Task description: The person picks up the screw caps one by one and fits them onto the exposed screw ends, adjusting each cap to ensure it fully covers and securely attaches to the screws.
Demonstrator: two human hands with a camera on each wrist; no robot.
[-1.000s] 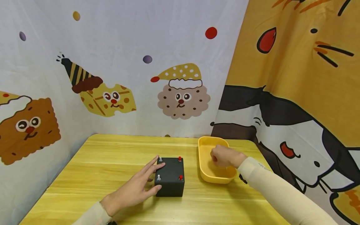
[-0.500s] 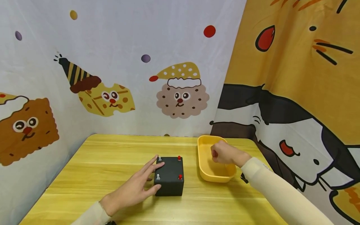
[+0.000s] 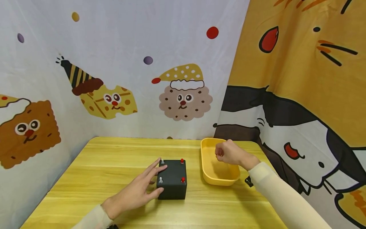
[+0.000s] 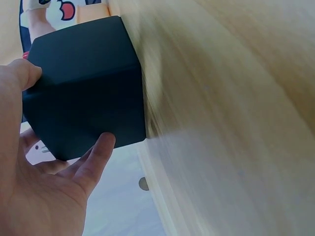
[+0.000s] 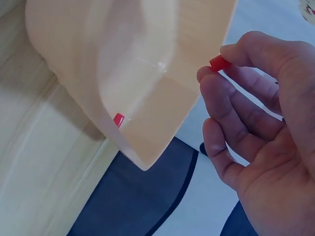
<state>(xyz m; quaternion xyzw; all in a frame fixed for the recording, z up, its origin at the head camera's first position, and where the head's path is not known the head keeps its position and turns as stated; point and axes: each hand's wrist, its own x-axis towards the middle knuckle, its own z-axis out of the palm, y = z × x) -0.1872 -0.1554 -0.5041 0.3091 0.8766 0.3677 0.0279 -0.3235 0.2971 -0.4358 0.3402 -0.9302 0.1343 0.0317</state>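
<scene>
At a wood-grain table (image 3: 114,156), pinches a red piece (image 5: 220,63) in the fingertips (image 5: 209,82) of the right hand (image 3: 232,154) over a yellow tray (image 3: 220,182), resting a spread left hand (image 3: 137,190) against a black box (image 3: 172,174).

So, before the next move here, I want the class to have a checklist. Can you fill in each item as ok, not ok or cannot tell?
1. Red piece pinched in the right hand: ok.
2. Left hand touching the black box: ok.
3. Box sitting flat on the table: ok.
4. Second red piece inside the yellow tray: ok.
5. Right hand over the box: not ok, it is at the tray.
6. Far silver post untouched by the left hand: cannot tell.
</scene>
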